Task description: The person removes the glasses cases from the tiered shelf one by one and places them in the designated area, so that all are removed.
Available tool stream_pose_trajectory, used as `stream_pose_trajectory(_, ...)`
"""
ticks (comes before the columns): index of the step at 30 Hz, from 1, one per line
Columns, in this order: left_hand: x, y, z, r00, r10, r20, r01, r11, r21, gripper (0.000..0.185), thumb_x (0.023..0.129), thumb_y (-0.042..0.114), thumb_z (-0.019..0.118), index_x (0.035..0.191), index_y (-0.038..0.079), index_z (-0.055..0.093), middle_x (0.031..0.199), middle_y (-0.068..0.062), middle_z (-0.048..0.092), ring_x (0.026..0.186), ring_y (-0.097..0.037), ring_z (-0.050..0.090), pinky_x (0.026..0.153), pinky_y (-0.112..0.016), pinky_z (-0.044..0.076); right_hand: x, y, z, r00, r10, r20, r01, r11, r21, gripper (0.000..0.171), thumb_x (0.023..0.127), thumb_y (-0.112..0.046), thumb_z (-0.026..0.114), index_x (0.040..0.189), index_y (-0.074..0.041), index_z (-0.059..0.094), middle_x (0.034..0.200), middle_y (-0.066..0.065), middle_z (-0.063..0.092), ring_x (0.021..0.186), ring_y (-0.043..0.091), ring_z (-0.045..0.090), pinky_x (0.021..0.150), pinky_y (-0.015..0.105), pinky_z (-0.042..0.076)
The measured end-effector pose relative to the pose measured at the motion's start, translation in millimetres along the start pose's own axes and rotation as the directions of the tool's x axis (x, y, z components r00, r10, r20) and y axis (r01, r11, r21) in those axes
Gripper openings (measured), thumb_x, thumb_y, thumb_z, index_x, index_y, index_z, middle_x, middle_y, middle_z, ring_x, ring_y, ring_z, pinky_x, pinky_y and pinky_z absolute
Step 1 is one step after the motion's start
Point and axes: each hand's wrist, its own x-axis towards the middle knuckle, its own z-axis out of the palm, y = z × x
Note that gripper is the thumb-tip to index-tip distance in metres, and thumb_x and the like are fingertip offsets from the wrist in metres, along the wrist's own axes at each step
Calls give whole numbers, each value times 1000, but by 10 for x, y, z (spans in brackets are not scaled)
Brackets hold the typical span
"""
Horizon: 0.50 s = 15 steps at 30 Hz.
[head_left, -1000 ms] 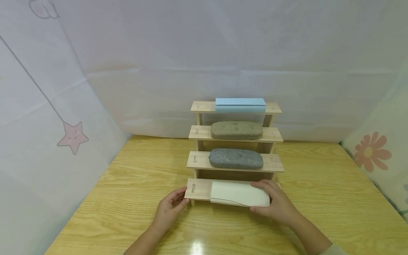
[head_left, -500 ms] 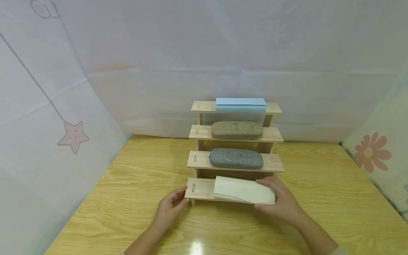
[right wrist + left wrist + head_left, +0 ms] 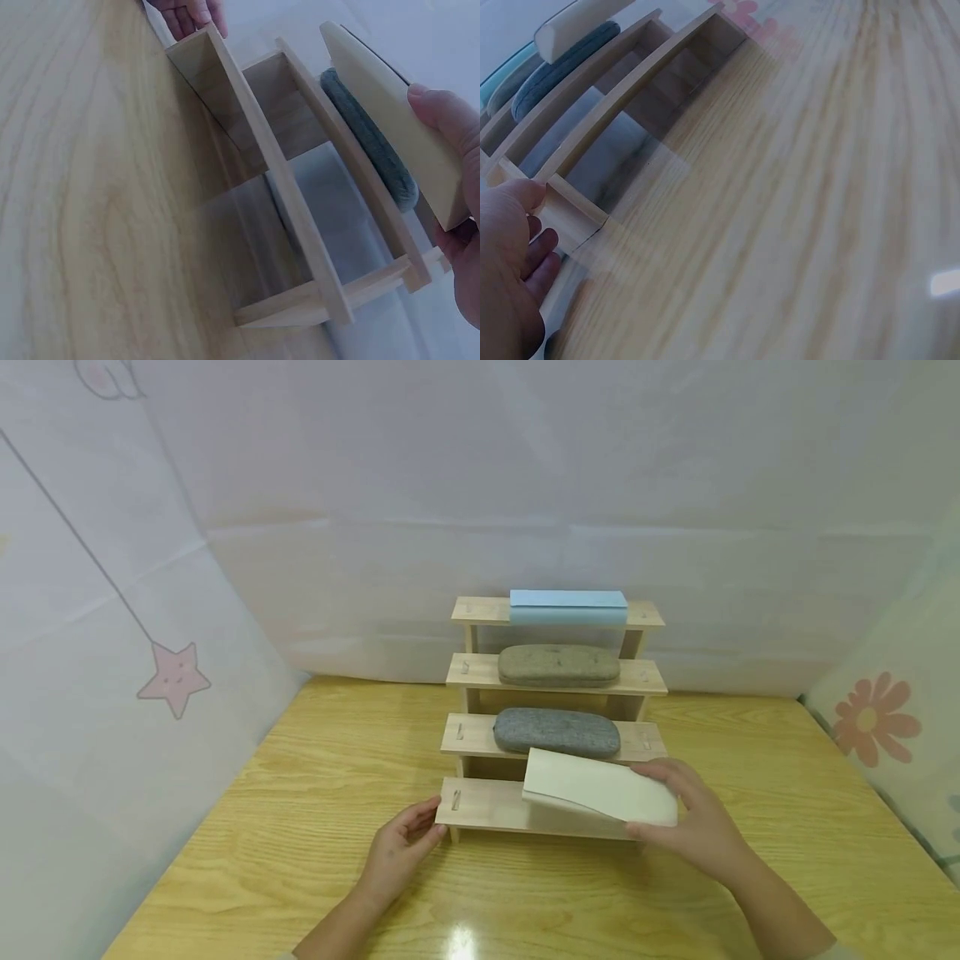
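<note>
Your left hand (image 3: pixel 401 853) pinches the lowest shelf (image 3: pixel 483 805) at its left end. The cream case (image 3: pixel 588 785), lying there a second ago, now tilts above it, clamped in your right hand (image 3: pixel 697 820); lift-off appears complete.

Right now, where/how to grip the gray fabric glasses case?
Likely pinch its left end front-to-back, from above-left: the gray fabric glasses case lies lengthwise on its shelf, that rounded end exposed; the cream case in the right hand overlaps its front edge in head view.
</note>
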Motion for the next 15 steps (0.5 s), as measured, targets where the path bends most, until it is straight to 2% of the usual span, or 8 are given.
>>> stream_pose_trajectory(2, 4, 2, 3, 1000, 9, 1, -9, 1000, 1, 41, 88, 12, 73, 127, 5, 63, 130, -15, 64, 117, -30, 64, 97, -23, 53, 0, -12, -60, 1000, -4, -16, 4, 1000, 5, 66, 69, -18, 90, 127, -16, 61, 128, 1, 56, 114, -13, 40, 91, 15, 39)
stream_pose_trajectory(4, 9, 5, 5, 1000, 9, 1, -9, 1000, 0, 40, 88, 12, 73, 126, 5, 63, 130, -15, 64, 117, -31, 64, 96, -22, 53, 0, -16, -123, 1000, -11, -27, 11, 1000, 5, 66, 69, -16, 90, 128, -15, 61, 128, 0, 55, 113, -12, 41, 87, 10, 39)
stream_pose_trajectory(12, 3, -6, 7, 1000, 2, -2, -2, 1000, 7, 40, 89, 13, 72, 126, 5, 63, 132, -14, 63, 117, -31, 63, 96, -25, 54, 19, 3, -375, 998, -16, -60, 15, 1000, -13, 67, 70, -8, 88, 131, -10, 58, 125, -26, 44, 106, -8, 42, 73, 16, 48)
stream_pose_trajectory(15, 1, -8, 4, 1000, -4, -4, 4, 1000, 16, 40, 89, 15, 73, 127, 6, 63, 129, -13, 65, 116, -29, 64, 95, -27, 55, 21, 43, -465, 997, -7, -75, 6, 1000, -23, 67, 71, -6, 87, 132, -9, 57, 125, -29, 42, 106, -7, 41, 69, 16, 48)
